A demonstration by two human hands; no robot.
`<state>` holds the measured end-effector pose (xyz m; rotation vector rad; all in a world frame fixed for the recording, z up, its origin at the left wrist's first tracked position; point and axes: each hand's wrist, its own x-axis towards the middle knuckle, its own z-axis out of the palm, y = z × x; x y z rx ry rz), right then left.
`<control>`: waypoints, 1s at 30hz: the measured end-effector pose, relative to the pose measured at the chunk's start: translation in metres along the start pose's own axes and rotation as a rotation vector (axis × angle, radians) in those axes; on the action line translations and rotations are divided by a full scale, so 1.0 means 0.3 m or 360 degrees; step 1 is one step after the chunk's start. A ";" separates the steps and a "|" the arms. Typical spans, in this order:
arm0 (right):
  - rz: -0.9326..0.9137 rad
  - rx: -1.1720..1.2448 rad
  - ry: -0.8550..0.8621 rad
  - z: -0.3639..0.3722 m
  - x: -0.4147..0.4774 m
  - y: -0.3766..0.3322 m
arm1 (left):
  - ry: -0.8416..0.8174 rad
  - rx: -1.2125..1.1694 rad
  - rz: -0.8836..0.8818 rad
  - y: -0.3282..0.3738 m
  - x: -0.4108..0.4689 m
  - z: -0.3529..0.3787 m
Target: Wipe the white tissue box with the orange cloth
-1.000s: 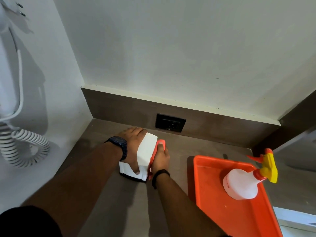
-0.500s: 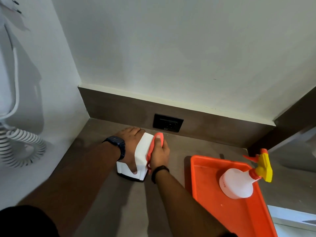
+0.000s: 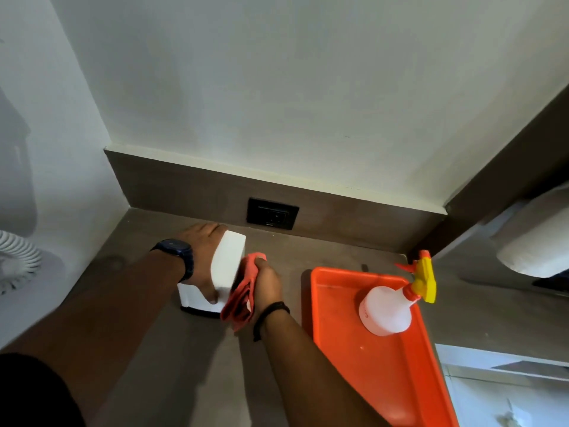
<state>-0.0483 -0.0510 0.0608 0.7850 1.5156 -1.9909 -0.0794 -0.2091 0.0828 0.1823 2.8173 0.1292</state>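
Brown stone-look counter (image 3: 172, 359) underneath both hands, running back to a dark socket (image 3: 272, 213) beyond the fingertips. Orange tray (image 3: 391, 377) just right of the right wrist, a plastic spray bottle (image 3: 386, 309) lying inside. White tissue box (image 3: 226, 261) between the two hands, tipped up on its dark-edged base and leaning left. Left hand (image 3: 201, 257) wrapped round the box's left face, thumb hooked over the near lower corner, fingers spread flat behind. Right hand (image 3: 267, 283) closed on the bunched orange cloth (image 3: 241, 295), cloth touching the box's right side and hanging down past the base. Probably light and hollow, stiff in the walls, smooth enough to skid; best braced at the base and far face, as now, with gentle pressure to avoid tipping. Cloth soft and limp, best gripped in a wad. Compared with half a second ago: cloth lower and looser, sliding off the top edge toward the lower right side, right hand dropped toward the counter, left hand's hold unchanged.
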 end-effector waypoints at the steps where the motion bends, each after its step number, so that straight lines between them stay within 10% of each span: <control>1: 0.0002 0.0075 -0.0062 -0.014 -0.016 -0.018 | 0.0002 -0.0007 -0.0012 0.002 -0.003 0.000; 8: -0.0163 0.0514 -0.0425 -0.220 -0.128 -0.154 | -0.0158 -0.0001 -0.0192 0.040 -0.031 -0.030; 17: -0.1322 -0.1328 0.0659 -0.658 -0.124 -0.051 | 0.0206 -0.0199 0.0337 0.438 -0.045 0.096; 22: -0.1116 -0.2437 0.0534 -0.741 -0.076 0.086 | -0.0048 -0.0045 0.0559 0.609 -0.055 0.242; 30: -0.0853 -0.2560 0.0384 -0.739 -0.023 0.199 | -0.0201 0.0001 0.0560 0.641 -0.065 0.353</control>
